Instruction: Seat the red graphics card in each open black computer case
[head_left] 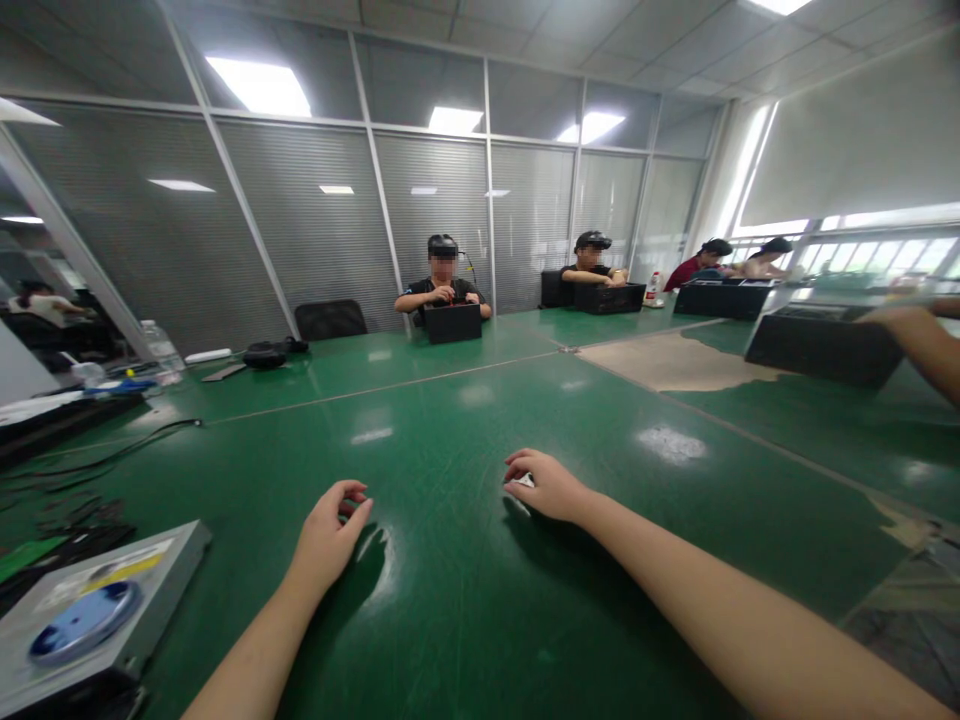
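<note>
My left hand (330, 535) hovers low over the green tabletop (442, 570), its fingers loosely curved and the thumb apart from them. Nothing shows in it. To the right, my right hand (551, 485) has its thumb and fingers bent around a small white object (526, 481) with a dark mark. Most of that object is hidden by the fingers, so its kind cannot be made out. Both hands cast shadows on the shiny table.
At the lower left lies a metal optical drive (169, 570) with a blue round disc (86, 622) on top. Black cables (150, 435) and a black headset (265, 354) are farther back. Co-workers sit around the table behind black boxes (453, 323).
</note>
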